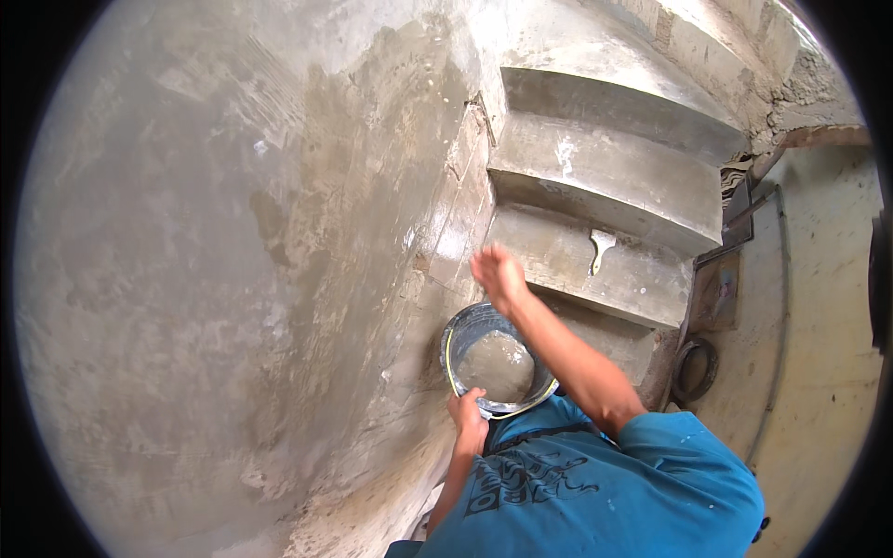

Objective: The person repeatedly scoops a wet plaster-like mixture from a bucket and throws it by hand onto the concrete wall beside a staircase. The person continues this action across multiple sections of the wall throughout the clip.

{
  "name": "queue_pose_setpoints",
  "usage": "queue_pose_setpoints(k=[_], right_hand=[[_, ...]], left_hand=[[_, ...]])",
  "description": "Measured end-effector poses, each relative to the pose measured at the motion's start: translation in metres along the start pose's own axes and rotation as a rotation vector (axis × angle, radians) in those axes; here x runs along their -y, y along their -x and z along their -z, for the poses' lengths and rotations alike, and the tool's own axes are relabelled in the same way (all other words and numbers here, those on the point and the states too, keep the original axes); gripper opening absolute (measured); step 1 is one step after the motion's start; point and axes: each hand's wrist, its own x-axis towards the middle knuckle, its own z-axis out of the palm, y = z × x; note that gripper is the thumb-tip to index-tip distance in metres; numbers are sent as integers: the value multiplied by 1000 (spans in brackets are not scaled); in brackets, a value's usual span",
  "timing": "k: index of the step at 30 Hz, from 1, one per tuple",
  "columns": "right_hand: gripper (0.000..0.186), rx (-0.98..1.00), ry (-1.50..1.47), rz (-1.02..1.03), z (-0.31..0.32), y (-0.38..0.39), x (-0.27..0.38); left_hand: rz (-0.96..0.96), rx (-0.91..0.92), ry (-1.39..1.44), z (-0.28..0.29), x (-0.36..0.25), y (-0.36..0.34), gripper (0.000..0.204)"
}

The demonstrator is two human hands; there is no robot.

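Note:
Just in front of my body is a dark bucket with a pale yellow line along its rim. Wet grey cement mix lies inside it. My left hand grips the bucket's near left rim, thumb over the edge. Above the far side of the bucket my right hand is raised beside the wall, its fingers stretched out and slightly blurred, and I see nothing in it. A scraper with a wide light blade and a pale handle rests on a step to the right of that hand.
A grey plastered wall, with damp darker patches, fills the left. Concrete stairs climb away ahead, curving at the top. On the right, lower down, a dark round ring-shaped thing lies on the pale floor by the stairs' edge.

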Motion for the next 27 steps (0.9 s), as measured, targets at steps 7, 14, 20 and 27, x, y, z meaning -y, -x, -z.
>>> queue_pose_setpoints(k=[7, 14, 20, 27], right_hand=[[43, -594, 335, -347, 198, -12, -144], [55, -465, -319, -208, 78, 16, -68], [53, 397, -356, 167, -67, -7, 74], [28, -407, 234, -210, 101, -10, -69]], left_hand=[[-30, -18, -55, -1, -1, 2, 35], [-26, -54, -38, -1, 4, -3, 31], [10, -8, 3, -2, 3, -5, 36], [-17, 14, -5, -13, -3, 0, 35]])
